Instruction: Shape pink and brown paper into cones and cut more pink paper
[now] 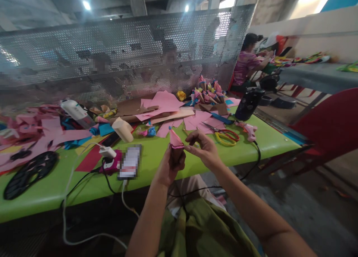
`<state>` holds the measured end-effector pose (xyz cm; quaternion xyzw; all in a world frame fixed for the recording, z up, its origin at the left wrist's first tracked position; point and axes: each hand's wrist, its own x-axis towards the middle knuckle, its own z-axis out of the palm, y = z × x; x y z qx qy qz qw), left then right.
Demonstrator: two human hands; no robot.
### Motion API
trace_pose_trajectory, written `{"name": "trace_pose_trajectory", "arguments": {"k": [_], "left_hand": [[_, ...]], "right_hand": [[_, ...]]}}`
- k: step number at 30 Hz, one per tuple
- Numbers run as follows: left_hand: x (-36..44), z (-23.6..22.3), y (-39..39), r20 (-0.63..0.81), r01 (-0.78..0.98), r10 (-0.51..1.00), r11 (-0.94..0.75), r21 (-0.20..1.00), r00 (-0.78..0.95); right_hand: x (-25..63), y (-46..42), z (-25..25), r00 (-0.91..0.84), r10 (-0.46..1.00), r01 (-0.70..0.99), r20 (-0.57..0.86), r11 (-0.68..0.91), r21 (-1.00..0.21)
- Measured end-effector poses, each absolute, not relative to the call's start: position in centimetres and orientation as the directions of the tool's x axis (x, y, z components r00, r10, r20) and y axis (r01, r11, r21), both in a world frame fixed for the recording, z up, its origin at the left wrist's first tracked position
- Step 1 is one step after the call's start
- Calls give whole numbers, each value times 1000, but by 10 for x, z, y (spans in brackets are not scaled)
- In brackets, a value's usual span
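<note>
My left hand (167, 168) is closed around the brown lower part of a small paper cone figure (175, 139). The cone's upper part is pink with a blue tip, and a darker pink trim runs around its middle. Close on the right, my right hand (206, 149) has bent fingers held apart. One of its fingertips is at the trim's edge; whether it touches I cannot tell. Beyond that hand lie scissors (227, 136) with red and yellow handles, and a pink glue gun (248, 131).
Pink paper sheets (165, 103) and a pile of small paper cones (208, 93) lie along the back. A dark tumbler (249, 105), a phone (130, 162), a power adapter (110, 163) with cables and a black fan-shaped object (30, 174) stand about the green table (156, 163). A co-worker (246, 65) sits right.
</note>
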<state>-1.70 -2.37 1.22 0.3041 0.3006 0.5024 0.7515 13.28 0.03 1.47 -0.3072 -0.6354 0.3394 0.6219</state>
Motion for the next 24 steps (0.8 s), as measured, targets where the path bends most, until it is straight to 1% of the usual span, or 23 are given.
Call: {"name": "trace_pose_trajectory", "arguments": {"k": [4,9,12,15,19,24], "left_hand": [[-15,13,-24,-142,-579,932,321,750,334],[-16,13,-24,-118,-575,930,312,757,349],[-16,13,-24,-138,-586,927,330,740,348],[-16,13,-24,-159,-585,910,371,721,382],[-16,14,-25,-176,-595,907,389,704,384],[-16,13,-24,-153,-581,917,355,733,367]], "right_hand": [[130,0,16,-47,798,-19,601,601,-799],[131,0,14,-58,816,-50,575,573,-818],[132,1,16,-65,800,-31,596,596,-803],[131,0,20,-62,779,-18,624,624,-781],[130,-1,22,-71,775,-10,628,629,-778],[132,0,22,-83,764,-15,640,641,-767]]}}
